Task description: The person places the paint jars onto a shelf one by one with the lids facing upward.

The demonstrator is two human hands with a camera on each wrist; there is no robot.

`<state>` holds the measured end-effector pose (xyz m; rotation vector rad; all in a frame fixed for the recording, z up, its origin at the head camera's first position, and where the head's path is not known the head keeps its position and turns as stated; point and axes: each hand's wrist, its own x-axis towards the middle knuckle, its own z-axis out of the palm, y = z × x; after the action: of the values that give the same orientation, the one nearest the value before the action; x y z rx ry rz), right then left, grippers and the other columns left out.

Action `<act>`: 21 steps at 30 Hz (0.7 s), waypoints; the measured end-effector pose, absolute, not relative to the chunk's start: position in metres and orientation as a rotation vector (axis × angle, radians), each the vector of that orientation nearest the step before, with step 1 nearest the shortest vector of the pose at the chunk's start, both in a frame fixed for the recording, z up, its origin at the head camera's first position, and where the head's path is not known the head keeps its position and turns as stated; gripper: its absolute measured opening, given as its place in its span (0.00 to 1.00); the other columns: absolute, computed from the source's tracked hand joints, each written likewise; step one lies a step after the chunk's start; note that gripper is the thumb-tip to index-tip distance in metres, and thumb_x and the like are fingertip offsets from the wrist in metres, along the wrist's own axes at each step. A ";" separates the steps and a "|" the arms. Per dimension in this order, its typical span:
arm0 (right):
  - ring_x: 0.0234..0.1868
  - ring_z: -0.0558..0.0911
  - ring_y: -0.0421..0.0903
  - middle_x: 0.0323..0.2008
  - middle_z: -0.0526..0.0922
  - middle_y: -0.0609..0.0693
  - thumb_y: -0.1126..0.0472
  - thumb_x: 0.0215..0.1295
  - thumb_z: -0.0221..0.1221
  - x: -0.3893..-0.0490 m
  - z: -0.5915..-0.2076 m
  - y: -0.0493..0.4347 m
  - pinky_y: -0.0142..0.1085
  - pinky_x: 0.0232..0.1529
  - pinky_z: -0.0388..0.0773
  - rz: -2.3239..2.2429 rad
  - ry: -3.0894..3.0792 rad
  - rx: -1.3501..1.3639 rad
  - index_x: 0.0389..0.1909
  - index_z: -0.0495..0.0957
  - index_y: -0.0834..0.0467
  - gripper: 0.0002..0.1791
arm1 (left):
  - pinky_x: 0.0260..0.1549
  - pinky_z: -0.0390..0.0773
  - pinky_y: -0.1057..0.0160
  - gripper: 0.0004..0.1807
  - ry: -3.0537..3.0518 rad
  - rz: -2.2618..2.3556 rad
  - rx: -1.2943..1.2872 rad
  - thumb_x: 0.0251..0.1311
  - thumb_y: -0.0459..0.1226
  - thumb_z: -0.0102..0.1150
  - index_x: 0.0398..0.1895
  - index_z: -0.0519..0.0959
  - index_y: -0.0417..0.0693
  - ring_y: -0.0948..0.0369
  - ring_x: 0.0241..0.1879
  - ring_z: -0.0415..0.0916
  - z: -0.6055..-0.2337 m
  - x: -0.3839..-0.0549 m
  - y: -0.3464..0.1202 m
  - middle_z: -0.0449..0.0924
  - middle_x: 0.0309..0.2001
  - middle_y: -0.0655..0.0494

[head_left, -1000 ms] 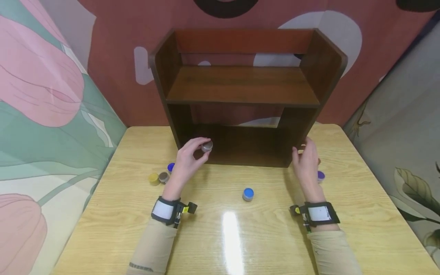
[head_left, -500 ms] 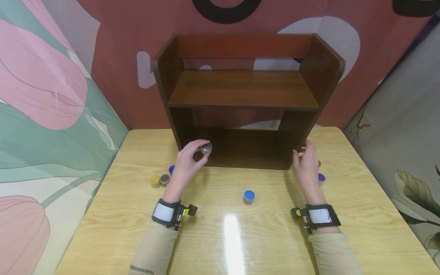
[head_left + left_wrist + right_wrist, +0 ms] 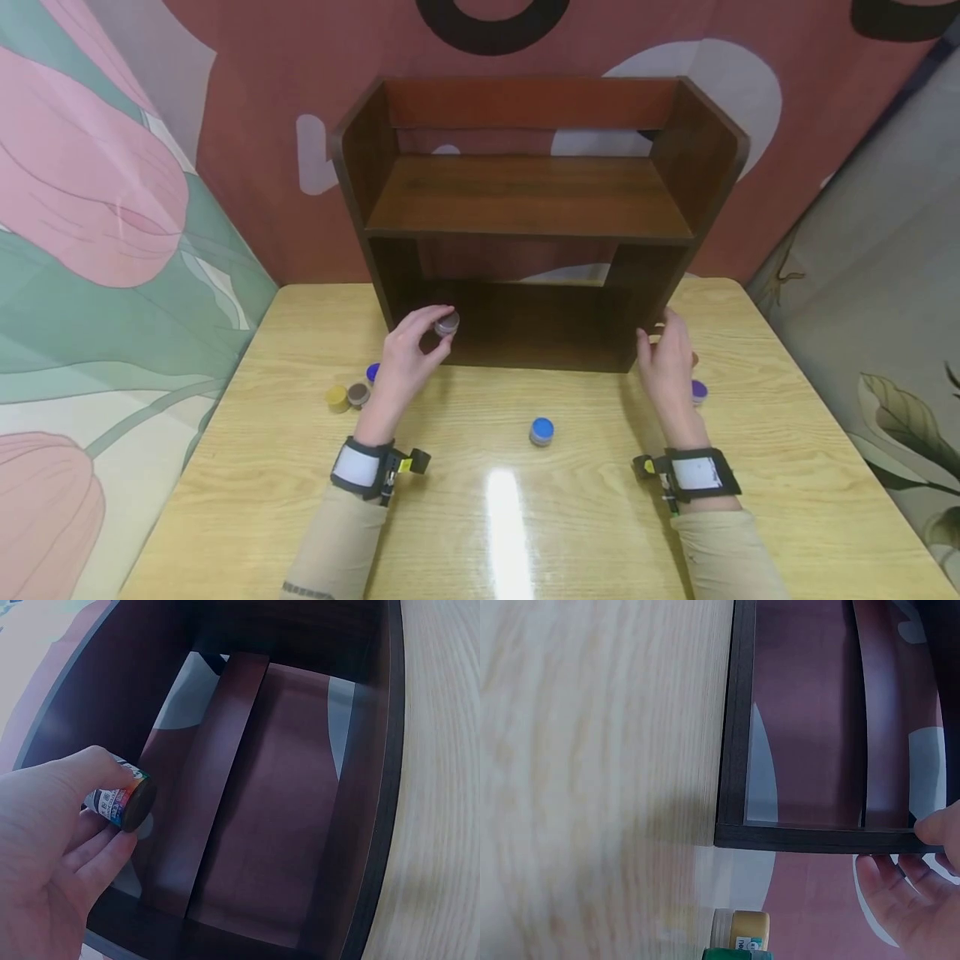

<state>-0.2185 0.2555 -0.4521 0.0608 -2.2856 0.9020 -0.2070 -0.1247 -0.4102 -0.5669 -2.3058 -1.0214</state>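
In the head view, my left hand (image 3: 403, 354) pinches a small paint jar (image 3: 447, 324) between thumb and fingers, before the lower compartment of a dark brown wooden bookshelf (image 3: 528, 235). In the left wrist view, the same jar shows a dark lid (image 3: 140, 804) and a colourful printed label, tilted over the compartment opening. My right hand (image 3: 666, 367) holds the bookshelf's right side panel; in the right wrist view, the thumb (image 3: 939, 827) lies over the panel's front edge and the fingers (image 3: 889, 889) reach along its outer side.
A blue-lidded jar (image 3: 542, 431) stands on the light wooden table (image 3: 592, 517). Left of the left wrist are yellow (image 3: 337, 398), brown (image 3: 359, 395) and dark blue (image 3: 372, 372) jars. A purple-lidded jar (image 3: 698, 392) and a yellow jar (image 3: 750, 928) stand outside the shelf's right side.
Both hands keep their places at the bookshelf, and the left hand still holds the jar. The head view has shifted slightly, so the whole scene sits a little lower.
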 end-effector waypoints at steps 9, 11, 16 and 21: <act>0.50 0.76 0.67 0.53 0.73 0.73 0.69 0.70 0.57 -0.219 -0.454 0.256 0.55 0.44 0.80 0.911 -2.281 0.064 0.62 0.64 0.74 0.24 | 0.60 0.81 0.55 0.22 -2.248 -1.039 -0.609 0.58 0.32 0.69 0.58 0.80 0.48 0.53 0.57 0.80 -0.409 -0.207 -0.124 0.83 0.57 0.49; 0.50 0.76 0.67 0.53 0.73 0.73 0.68 0.70 0.57 -0.219 -0.454 0.256 0.55 0.44 0.80 0.907 -2.284 0.065 0.62 0.64 0.74 0.24 | 0.60 0.81 0.54 0.22 -2.240 -1.036 -0.615 0.58 0.32 0.69 0.58 0.80 0.48 0.53 0.57 0.80 -0.408 -0.208 -0.123 0.82 0.57 0.49; 0.50 0.76 0.67 0.53 0.73 0.72 0.68 0.71 0.56 -0.218 -0.454 0.255 0.56 0.44 0.80 0.897 -2.302 0.058 0.62 0.64 0.74 0.23 | 0.61 0.80 0.53 0.22 -2.239 -1.034 -0.618 0.59 0.32 0.68 0.58 0.80 0.48 0.53 0.58 0.80 -0.404 -0.206 -0.120 0.82 0.57 0.49; 0.50 0.76 0.67 0.53 0.73 0.73 0.68 0.71 0.56 -0.218 -0.454 0.255 0.56 0.44 0.80 0.892 -2.309 0.054 0.62 0.64 0.74 0.23 | 0.62 0.79 0.55 0.21 -2.220 -1.038 -0.605 0.60 0.33 0.68 0.57 0.81 0.49 0.53 0.59 0.79 -0.401 -0.207 -0.118 0.82 0.57 0.49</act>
<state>-0.2182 0.2552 -0.4538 0.0536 -2.3094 0.8925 -0.2069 -0.1178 -0.4006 -0.6053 -2.2205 -1.0378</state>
